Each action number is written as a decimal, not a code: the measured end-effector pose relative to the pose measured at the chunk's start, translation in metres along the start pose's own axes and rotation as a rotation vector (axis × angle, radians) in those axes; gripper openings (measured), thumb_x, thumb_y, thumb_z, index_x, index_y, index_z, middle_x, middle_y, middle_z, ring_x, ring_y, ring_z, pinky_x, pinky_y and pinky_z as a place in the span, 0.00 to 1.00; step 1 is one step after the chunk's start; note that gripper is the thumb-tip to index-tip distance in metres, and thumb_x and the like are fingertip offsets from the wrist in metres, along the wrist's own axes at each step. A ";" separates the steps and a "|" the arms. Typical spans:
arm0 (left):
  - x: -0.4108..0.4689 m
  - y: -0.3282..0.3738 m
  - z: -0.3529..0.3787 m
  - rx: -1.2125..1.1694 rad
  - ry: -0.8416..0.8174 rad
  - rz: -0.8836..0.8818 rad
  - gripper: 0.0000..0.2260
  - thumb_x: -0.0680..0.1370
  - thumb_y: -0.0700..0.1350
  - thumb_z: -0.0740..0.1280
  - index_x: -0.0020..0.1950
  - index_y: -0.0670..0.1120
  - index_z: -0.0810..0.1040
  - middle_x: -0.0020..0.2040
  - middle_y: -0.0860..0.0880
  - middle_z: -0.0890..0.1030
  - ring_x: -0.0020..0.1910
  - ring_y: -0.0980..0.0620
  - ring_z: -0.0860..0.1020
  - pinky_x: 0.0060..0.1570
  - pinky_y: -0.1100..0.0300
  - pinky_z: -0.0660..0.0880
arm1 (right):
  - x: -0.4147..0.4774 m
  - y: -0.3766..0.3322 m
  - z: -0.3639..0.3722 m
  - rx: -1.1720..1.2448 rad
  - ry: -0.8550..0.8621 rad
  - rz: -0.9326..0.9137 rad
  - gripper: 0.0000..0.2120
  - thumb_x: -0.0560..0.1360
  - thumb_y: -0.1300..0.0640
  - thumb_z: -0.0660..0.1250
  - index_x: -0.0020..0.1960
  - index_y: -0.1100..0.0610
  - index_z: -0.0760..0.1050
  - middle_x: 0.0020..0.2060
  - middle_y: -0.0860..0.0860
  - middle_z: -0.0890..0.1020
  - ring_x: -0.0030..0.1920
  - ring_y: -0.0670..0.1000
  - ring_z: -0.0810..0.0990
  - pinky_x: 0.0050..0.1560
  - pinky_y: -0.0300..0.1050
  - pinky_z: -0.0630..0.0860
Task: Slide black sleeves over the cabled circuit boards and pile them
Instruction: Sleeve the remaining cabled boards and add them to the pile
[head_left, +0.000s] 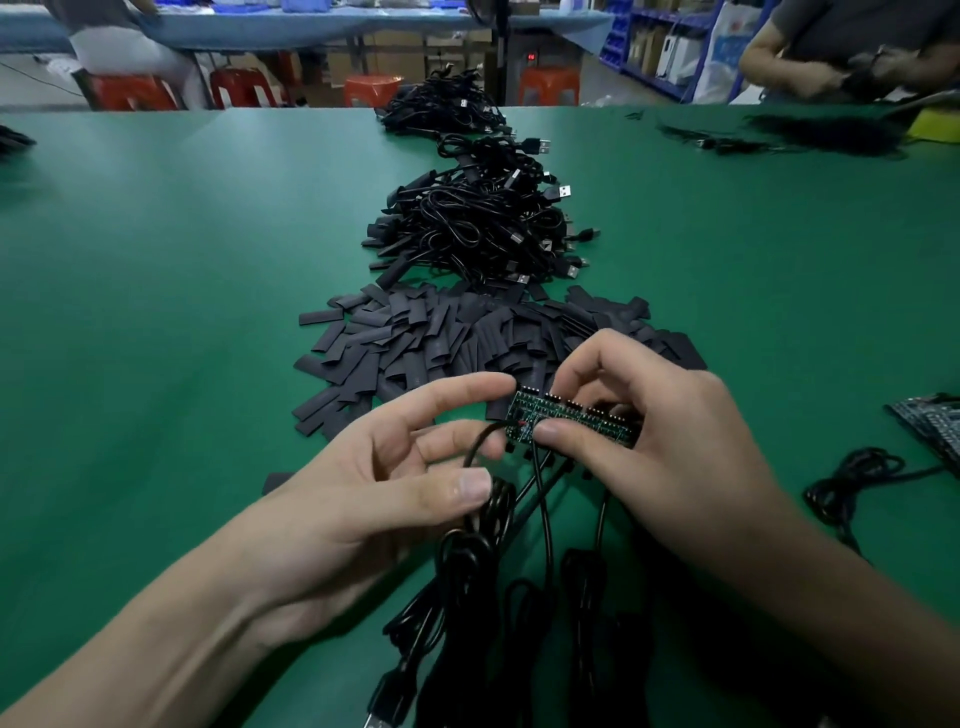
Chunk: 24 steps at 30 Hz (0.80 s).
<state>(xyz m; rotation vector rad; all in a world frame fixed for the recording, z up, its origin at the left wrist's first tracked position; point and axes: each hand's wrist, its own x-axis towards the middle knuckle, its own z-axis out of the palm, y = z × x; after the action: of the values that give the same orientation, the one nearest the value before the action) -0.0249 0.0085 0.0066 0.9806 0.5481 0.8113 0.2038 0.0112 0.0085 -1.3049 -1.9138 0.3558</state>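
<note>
While many sleeved cables (478, 228) already lie piled beyond the loose sleeves (441, 338), fingers of my right hand (649, 441) pinch bare circuit boards (571, 415), my left hand (363, 493) is open beside them, so I judge much remains.

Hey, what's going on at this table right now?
A person's right hand pinches a strip of cabled boards above the table. The left hand touches the strip's left end with a straight index finger. Loose sleeves lie just beyond, and a cable pile sits behind them.
</note>
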 end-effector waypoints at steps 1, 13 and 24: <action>0.000 -0.001 0.000 -0.034 -0.017 0.004 0.31 0.65 0.40 0.83 0.67 0.49 0.80 0.52 0.47 0.82 0.47 0.56 0.81 0.53 0.64 0.79 | -0.001 0.000 0.001 -0.031 0.006 -0.013 0.11 0.73 0.47 0.75 0.48 0.45 0.73 0.37 0.42 0.80 0.41 0.44 0.80 0.41 0.43 0.74; 0.003 -0.010 0.017 0.707 0.165 0.291 0.18 0.74 0.39 0.72 0.59 0.57 0.82 0.47 0.48 0.84 0.46 0.52 0.80 0.45 0.56 0.79 | 0.000 0.008 0.008 0.386 -0.061 0.272 0.13 0.70 0.43 0.75 0.50 0.46 0.76 0.41 0.46 0.86 0.40 0.45 0.83 0.48 0.52 0.78; 0.001 0.009 0.007 0.479 0.341 0.118 0.10 0.78 0.52 0.69 0.58 0.54 0.84 0.34 0.51 0.76 0.26 0.58 0.70 0.25 0.68 0.67 | 0.006 0.008 -0.003 0.550 -0.285 0.307 0.09 0.73 0.51 0.77 0.49 0.47 0.79 0.43 0.50 0.88 0.43 0.46 0.86 0.47 0.40 0.77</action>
<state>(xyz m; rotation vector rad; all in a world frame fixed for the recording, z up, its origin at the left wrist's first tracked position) -0.0223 0.0083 0.0178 1.3299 1.0179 0.9846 0.2101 0.0188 0.0084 -1.2058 -1.6544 1.1880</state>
